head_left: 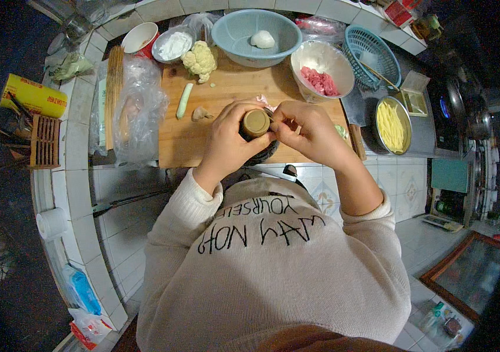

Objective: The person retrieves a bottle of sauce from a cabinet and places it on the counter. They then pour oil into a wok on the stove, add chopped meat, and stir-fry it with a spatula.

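Observation:
My left hand [231, 138] is wrapped around a dark bottle with a tan cap [257, 122], close above the near part of a wooden cutting board [219, 154]. At the right side of the cap, the fingertips of my right hand [305, 132] are pinched together; whether they grip a small part there is unclear. A piece of ginger [201, 114] and a pale green stalk piece [184, 101] lie left of my hands. Cauliflower [199, 61] rests at the board's back left. Behind my right hand, a white bowl [298, 83] holds raw pink meat [319, 81].
A blue colander [256, 55] with a white lump stands at the back, beside a bowl of white powder [174, 45]. Plastic bags [137, 110] and wooden sticks [114, 97] lie left. To the right are a bowl of yellow strips [393, 125] and a blue basket [375, 57].

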`<state>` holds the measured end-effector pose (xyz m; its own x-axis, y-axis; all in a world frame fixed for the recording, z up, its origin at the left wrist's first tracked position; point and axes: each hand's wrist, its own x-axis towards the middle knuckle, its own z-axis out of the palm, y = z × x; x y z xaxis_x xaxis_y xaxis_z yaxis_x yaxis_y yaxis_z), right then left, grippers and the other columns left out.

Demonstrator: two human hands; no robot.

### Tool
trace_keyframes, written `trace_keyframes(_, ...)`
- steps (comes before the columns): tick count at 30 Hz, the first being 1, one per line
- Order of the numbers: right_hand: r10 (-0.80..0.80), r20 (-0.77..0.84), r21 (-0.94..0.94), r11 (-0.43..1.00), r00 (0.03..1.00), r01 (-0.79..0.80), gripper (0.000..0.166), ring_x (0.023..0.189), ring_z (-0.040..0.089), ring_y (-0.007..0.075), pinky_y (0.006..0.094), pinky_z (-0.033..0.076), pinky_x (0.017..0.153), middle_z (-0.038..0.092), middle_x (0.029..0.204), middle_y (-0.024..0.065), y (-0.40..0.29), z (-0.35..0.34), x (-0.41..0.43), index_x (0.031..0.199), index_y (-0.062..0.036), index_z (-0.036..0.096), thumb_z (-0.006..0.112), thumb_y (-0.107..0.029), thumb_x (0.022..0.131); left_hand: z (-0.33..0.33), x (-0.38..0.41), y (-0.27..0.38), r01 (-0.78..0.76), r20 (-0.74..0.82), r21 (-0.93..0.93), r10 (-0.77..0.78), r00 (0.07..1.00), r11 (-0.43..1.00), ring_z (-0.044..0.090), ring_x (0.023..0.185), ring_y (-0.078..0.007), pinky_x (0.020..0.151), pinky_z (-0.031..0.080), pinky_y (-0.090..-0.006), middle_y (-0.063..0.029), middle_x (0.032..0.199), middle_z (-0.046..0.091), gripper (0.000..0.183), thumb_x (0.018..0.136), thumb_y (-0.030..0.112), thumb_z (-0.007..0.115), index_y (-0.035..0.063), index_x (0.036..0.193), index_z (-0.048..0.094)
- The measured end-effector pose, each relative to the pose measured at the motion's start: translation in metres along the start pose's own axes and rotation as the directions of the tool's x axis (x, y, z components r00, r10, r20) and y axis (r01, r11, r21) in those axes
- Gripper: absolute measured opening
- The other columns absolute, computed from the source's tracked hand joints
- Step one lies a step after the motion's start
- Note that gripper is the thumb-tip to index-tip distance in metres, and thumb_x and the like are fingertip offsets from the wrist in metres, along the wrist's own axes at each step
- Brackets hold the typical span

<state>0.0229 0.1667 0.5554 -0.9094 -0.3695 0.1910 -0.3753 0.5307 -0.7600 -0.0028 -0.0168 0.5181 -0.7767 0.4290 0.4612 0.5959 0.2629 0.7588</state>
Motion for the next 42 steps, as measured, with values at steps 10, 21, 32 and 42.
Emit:
trace_keyframes(10,-0.213,-0.405,-0.628,0.772,0.889,-0.101,0.006,0.069,0.060,0.0295,0.0402,0.047,0.054,0.061,0.077,0.0109,0.074,-0.017,0.071,0.083,-0.0102,0.056,0.055,-0.015,0.080,0.010,-0.005,-0.002,-0.031,0.093,-0.175,0.048,0.994,0.984,0.054,0.105,-0.0253,0.093,0.040,-0.0380,-0.0085,0.106,0.060,0.037,0.060,0.007,0.076,0.0075,0.091,0.055)
trace_keyframes(21,-0.142,-0.465,0.182,0.951,0.874,0.251,0.009,0.067,0.058,0.0111,0.0233,0.047,0.060,0.063,0.079,0.0072,-0.034,-0.001,0.058,0.089,0.0003,0.060,0.057,-0.008,0.086,0.001,-0.002,-0.010,-0.057,-0.025,0.151,0.062,0.998,0.987,0.056,0.100,-0.0339,0.090,0.042,-0.0410,-0.0152,0.098,0.061,0.041,0.067,0.029,0.072,0.0042,0.096,0.057)
trace_keyframes(32,-0.135,-0.556,0.728,0.397,0.820,0.559,0.011,0.075,0.051,0.0208,0.0324,0.045,0.065,0.054,0.077,0.0086,-0.092,0.035,0.054,0.081,-0.0109,0.043,0.050,-0.017,0.086,0.018,-0.016,-0.013,-0.084,-0.359,0.033,0.090,0.929,0.996,0.057,0.088,-0.0320,0.083,0.044,-0.0423,-0.0129,0.097,0.058,0.045,0.066,0.029,0.068,0.0069,0.103,0.054)
trace_keyframes(42,-0.390,-0.120,0.246,0.879,0.913,0.408,0.035,0.088,0.062,0.0256,0.0348,0.049,0.080,0.061,0.105,0.0189,-0.096,0.076,0.034,0.115,0.0050,0.052,0.049,-0.019,0.090,0.038,-0.010,-0.029,-0.191,-0.501,-0.329,0.000,0.865,0.925,0.059,0.081,-0.0300,0.071,0.048,-0.0381,-0.0124,0.084,0.061,0.030,0.068,0.017,0.064,0.0057,0.095,0.056)
